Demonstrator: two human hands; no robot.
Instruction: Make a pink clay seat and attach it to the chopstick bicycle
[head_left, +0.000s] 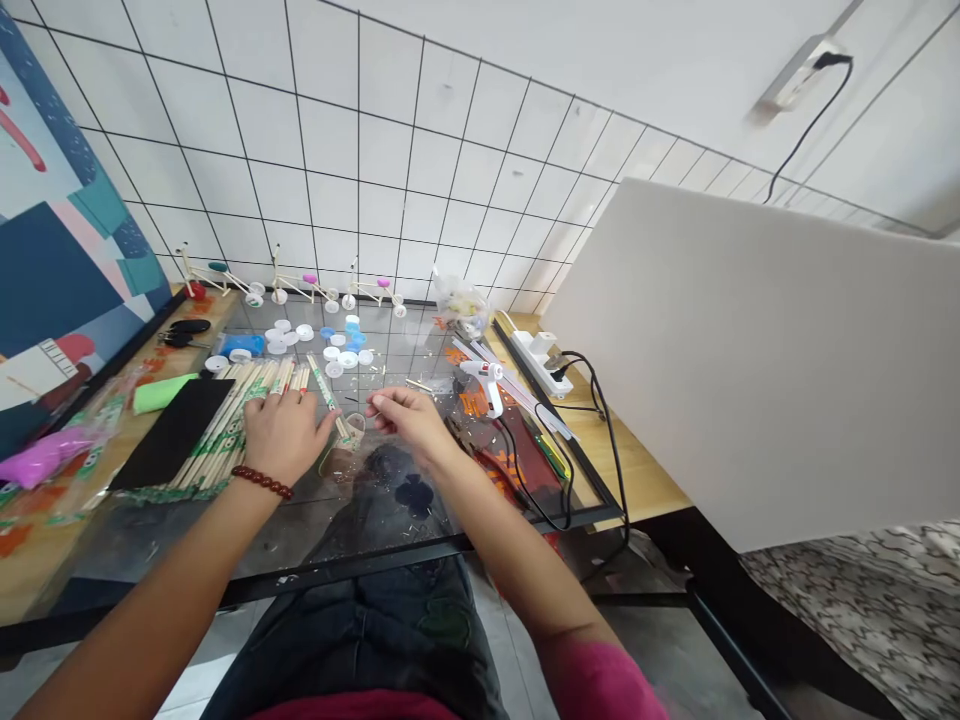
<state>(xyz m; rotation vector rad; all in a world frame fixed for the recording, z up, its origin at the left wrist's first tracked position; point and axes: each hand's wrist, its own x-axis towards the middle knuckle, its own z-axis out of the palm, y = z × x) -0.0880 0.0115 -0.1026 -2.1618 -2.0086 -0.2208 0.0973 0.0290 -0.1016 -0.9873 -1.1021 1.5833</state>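
My left hand [283,437], with a beaded bracelet at the wrist, lies over a pile of paper-wrapped chopsticks [201,450], fingers spread across their upper ends. One wrapped chopstick packet [322,380] lies at a slant just beyond its thumb. To the right, my right hand [409,418] is held above the glass tabletop, thumb and fingertips pinched together; whatever is between them is too small to make out. A small clear round piece [355,428] sits between the two hands. White and blue bottle caps [345,345] are scattered beyond them.
Three small stick tricycles [300,285] stand along the back edge. A white glue gun [487,380] with its cord, glue sticks [517,390], pliers [495,470] and a power strip [534,360] lie right. A black sheet [174,432] and green roll [165,393] lie left.
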